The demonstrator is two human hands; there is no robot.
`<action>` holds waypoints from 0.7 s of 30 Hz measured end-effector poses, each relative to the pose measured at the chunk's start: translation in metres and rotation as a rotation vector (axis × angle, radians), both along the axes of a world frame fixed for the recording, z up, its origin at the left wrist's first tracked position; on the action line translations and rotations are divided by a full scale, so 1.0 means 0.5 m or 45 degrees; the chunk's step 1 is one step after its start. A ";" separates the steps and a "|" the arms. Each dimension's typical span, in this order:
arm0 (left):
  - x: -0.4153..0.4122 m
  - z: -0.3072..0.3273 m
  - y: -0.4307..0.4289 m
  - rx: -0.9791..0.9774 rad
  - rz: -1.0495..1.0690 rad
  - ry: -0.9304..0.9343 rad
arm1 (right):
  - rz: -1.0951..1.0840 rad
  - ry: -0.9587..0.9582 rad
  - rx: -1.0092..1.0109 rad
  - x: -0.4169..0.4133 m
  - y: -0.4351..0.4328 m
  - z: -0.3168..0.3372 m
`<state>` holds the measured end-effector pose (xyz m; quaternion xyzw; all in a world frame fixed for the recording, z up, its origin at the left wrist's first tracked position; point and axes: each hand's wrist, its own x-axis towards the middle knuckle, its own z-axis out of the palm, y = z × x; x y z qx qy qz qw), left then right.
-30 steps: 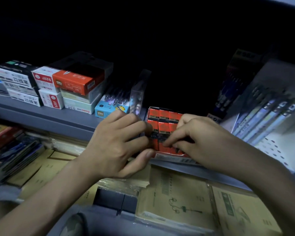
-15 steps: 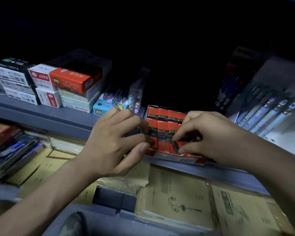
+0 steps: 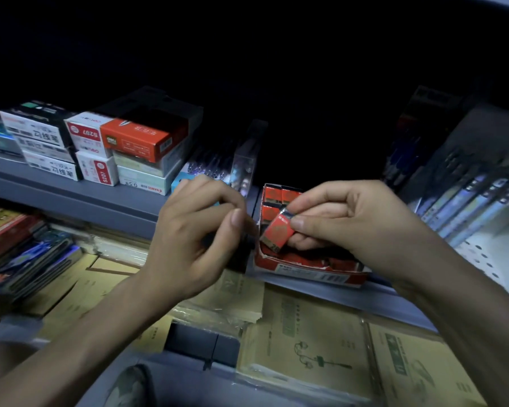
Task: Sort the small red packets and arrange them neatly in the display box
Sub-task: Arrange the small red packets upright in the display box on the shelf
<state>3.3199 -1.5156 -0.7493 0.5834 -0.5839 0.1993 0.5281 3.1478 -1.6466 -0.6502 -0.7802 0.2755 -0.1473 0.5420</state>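
A red display box (image 3: pixel 312 273) stands on the grey shelf edge, with several small red packets (image 3: pixel 279 196) packed in rows inside. My right hand (image 3: pixel 356 227) pinches one small red packet (image 3: pixel 278 232) between thumb and fingers, lifted and tilted just above the box's left side. My left hand (image 3: pixel 194 239) hovers a little left of the box with loosely curled fingers, thumb up, holding nothing that I can see. The box's front rows are partly hidden by my right hand.
Stacked stationery boxes (image 3: pixel 100 145) fill the shelf (image 3: pixel 80 198) at left, a pen box (image 3: pixel 206 168) beside them. Pens (image 3: pixel 476 201) hang on a rack at right. Brown paper notebooks (image 3: pixel 309 345) lie on the lower level, with darker books (image 3: pixel 27 248) at left.
My right hand has lifted one red packet out of the box and turned it. My left hand has come off the box and pulled back slightly to the left.
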 end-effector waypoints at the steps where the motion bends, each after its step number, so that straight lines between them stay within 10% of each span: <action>1: 0.001 0.001 0.000 -0.020 0.008 0.039 | -0.006 0.016 -0.015 0.000 0.001 -0.001; 17: -0.001 -0.001 0.002 0.012 -0.002 0.045 | -0.034 0.098 -0.211 0.020 -0.001 -0.033; 21: -0.006 -0.004 0.000 0.070 -0.080 -0.042 | -0.088 0.099 -0.647 0.021 0.001 -0.055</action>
